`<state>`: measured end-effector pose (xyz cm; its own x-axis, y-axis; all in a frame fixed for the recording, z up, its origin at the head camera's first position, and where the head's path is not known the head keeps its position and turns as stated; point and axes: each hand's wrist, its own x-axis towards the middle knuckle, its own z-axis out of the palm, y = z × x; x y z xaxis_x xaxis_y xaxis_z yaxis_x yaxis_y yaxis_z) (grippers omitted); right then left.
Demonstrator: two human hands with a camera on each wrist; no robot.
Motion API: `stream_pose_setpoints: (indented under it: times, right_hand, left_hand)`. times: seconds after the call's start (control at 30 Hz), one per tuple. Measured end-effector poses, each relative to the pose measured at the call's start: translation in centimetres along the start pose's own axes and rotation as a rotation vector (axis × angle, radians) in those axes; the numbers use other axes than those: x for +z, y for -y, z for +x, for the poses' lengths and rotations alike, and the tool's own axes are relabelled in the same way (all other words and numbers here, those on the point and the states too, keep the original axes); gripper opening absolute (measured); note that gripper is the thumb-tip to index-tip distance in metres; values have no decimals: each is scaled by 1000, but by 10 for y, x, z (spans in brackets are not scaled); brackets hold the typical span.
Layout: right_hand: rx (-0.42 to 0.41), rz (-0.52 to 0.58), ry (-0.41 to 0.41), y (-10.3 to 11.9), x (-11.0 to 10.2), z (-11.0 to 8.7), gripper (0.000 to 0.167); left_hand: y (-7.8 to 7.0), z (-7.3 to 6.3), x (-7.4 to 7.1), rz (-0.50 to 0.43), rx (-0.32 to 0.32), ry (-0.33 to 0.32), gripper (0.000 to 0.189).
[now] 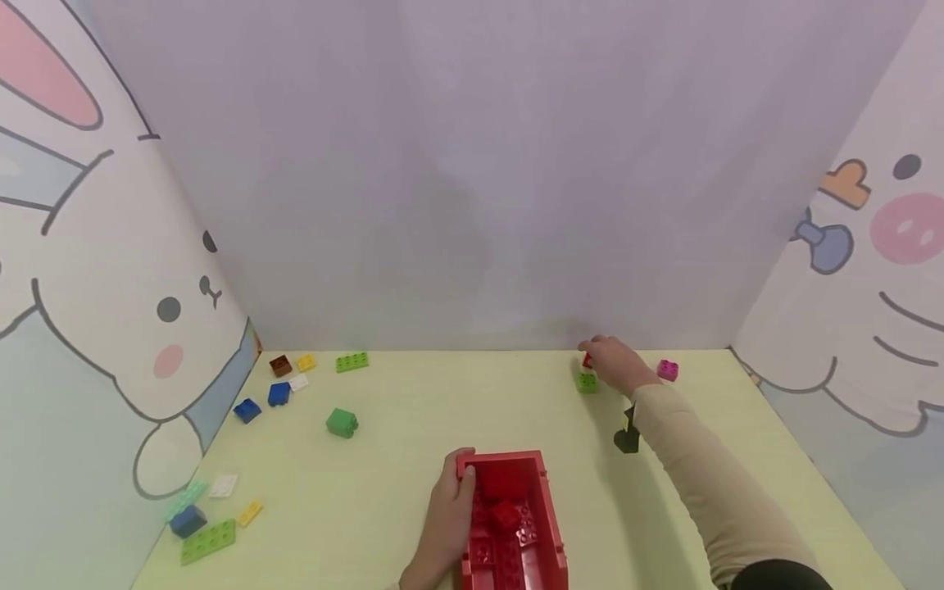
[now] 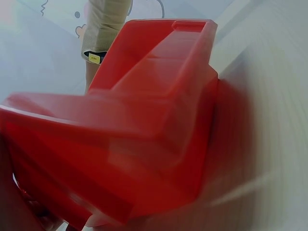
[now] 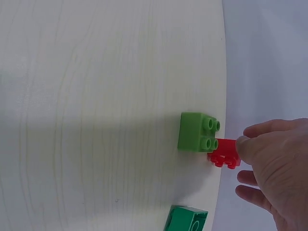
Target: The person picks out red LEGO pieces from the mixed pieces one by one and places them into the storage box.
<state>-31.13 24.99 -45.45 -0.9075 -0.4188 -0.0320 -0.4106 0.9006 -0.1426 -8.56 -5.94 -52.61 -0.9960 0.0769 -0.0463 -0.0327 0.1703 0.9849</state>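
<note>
My left hand (image 1: 448,508) grips the left wall of a red box (image 1: 547,524), its thumb over the rim. Several red bricks (image 1: 506,516) lie inside the box. In the left wrist view the red box (image 2: 144,115) fills most of the picture. At the table's back edge my right hand (image 1: 618,363) pinches a small red brick (image 3: 225,150) between thumb and fingers. Right beside that brick sits a light green brick (image 3: 196,132) with round studs, also seen in the head view. A darker green brick (image 3: 186,219) shows at the bottom of the right wrist view.
A magenta brick (image 1: 667,370) lies right of my right hand. On the left are a green brick (image 1: 342,423), a flat lime brick (image 1: 351,361), blue bricks (image 1: 279,394), a brown brick (image 1: 280,365) and a long lime brick (image 1: 209,542). A grey backdrop (image 1: 472,180) stands behind the table.
</note>
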Motion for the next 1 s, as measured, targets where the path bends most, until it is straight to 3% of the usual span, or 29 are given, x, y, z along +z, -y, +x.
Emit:
stream_pose_setpoints:
  times: [0.23,0.67,1.0]
  right_hand:
    - [-30,-18,-12,-2,-3,-2,25]
    - [44,24,-8,-17,18,-2,18]
    - [63,52,-28,-23,15,2,22]
  left_hand:
    - [-3,-3,1,-21,7,2,48]
    - [-2,-5,2,-36,9,15,49]
    - [0,2,-1,12,31,-17,48]
